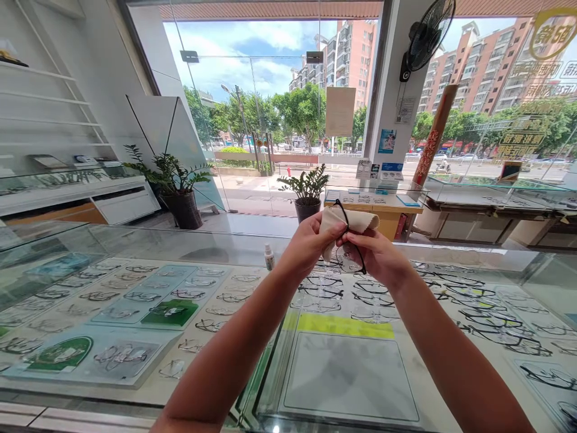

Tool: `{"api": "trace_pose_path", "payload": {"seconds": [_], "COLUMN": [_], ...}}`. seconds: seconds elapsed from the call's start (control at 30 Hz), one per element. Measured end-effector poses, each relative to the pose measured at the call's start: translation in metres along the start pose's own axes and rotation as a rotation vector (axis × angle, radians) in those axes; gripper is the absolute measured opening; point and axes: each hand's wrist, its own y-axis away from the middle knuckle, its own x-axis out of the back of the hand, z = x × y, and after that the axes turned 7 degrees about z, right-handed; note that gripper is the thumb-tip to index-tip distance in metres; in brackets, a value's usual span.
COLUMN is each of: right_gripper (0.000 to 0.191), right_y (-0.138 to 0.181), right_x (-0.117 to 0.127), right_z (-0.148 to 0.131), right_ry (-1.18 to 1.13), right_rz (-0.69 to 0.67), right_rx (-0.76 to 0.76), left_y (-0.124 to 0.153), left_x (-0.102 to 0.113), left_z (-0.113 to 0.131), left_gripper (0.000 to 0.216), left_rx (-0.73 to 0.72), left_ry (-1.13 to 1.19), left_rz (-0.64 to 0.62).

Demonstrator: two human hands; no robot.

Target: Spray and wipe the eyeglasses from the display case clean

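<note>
Working remote, I was looking into a shop, prob. an optician's: a glass counter (pixel 216 255) w/ rows of specs (pixel 324 293) inside, more pairs (pixel 360 199) on a display table (pixel 374 210) nr the big glass front (pixel 259 78), gold lettering (pixel 520 139) on the RH glass, & trees (pixel 306 111) + apt. bldgs (pixel 489 63) outside.
</note>
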Motion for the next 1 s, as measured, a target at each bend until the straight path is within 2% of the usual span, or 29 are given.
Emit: {"api": "trace_pose_path", "payload": {"seconds": [0.27,0.4,0.5,0.67,0.9,1.0], "right_gripper": [0.036,0.037,0.038,0.027,0.022,0.023], "right_y": [0.002,0.004,0.004,0.002,-0.001,-0.001], "right_x": [0.000,-0.004,-0.005,-0.002,0.008,0.010], "right_z": [0.002,0.004,0.006,0.002,-0.006,-0.008], "right_ry": [0.074,0.077,0.105,0.159,0.180,0.176], "right_rz": [-0.058,-0.051,-0.033,-0.041,0.021,0.036], "right_rx": [0.068,0.077,0.087,0.100,0.071,0.068], "left_y": [0.004,0.005,0.005,-0.001,-0.006,-0.006], "left_x": [-0.014,-0.021,-0.023,-0.008,0.017,0.021], "left_z": [-0.004,-0.008,-0.011,-0.010,0.009,0.015], "left_gripper": [0.049,0.054,0.056,0.055,0.043,0.037], "left_rx": [-0.089,-0.118,-0.115,-0.088,0.021,0.012], "left_ry": [0.004,0.028,0.028,-0.030,-0.096,-0.106], "left_rz": [0.165,0.268,0.300,0.209,-0.103,-0.162]}}
